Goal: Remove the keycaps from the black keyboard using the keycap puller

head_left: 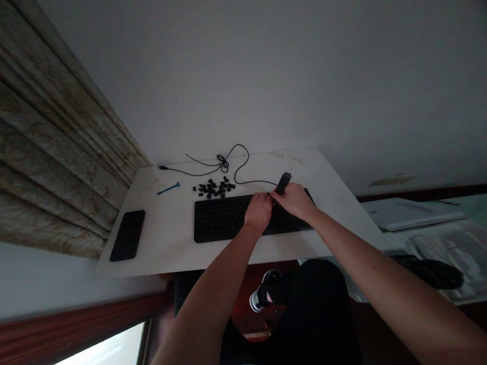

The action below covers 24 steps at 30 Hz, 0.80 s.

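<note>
A black keyboard (219, 220) lies flat on the white table (169, 254). My right hand (295, 200) is closed around a small black brush (284, 182), held tilted over the keyboard's upper right part, its bristle-like end pointing up and away. Right beside it, my left hand (259, 210) rests over the middle of the keyboard with curled fingers; what is in them, if anything, is hidden. The fingertips of both hands nearly meet. Loose black keycaps (214, 188) lie in a heap just behind the keyboard.
A tied black cable (222, 163) runs along the table's back. On the left are a blue stick-like tool (168, 188) and a black phone (127, 235). A curtain (55, 118) hangs at the left, a wall stands behind, and papers (412, 213) lie on a surface at the right.
</note>
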{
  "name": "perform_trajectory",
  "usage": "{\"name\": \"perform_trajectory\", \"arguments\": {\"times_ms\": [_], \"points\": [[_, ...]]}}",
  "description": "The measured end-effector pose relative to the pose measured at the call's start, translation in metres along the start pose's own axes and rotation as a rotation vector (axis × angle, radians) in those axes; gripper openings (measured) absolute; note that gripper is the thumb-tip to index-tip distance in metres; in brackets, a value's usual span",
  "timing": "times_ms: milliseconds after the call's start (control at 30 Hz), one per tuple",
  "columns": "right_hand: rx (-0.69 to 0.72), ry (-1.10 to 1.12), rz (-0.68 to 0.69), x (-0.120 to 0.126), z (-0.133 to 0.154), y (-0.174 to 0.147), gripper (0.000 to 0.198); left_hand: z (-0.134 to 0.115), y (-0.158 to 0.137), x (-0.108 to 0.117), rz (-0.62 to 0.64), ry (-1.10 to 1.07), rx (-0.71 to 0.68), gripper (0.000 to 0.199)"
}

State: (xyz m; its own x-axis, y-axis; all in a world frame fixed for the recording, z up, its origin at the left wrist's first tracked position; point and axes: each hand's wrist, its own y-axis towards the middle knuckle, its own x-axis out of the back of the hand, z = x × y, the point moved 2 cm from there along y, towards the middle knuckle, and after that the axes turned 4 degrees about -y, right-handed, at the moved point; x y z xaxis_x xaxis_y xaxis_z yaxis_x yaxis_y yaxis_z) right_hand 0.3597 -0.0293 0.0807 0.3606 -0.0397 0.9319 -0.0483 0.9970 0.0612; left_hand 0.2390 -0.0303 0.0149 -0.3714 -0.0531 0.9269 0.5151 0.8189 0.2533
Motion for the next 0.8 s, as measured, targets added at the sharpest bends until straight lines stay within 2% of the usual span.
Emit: {"name": "perform_trajectory", "arguments": {"times_ms": [300, 800], "points": [[0.037, -0.039, -0.03, -0.0042, -0.0017, 0.0005, 0.024, -0.0027, 0.002, -0.0011, 0.052, 0.045, 0.004, 0.023], [0.014, -0.056, 0.025, 0.0029, -0.0003, 0.0063, 0.029, -0.0028, 0.0006, -0.0016, 0.007, 0.057, 0.008, 0.016]]}}
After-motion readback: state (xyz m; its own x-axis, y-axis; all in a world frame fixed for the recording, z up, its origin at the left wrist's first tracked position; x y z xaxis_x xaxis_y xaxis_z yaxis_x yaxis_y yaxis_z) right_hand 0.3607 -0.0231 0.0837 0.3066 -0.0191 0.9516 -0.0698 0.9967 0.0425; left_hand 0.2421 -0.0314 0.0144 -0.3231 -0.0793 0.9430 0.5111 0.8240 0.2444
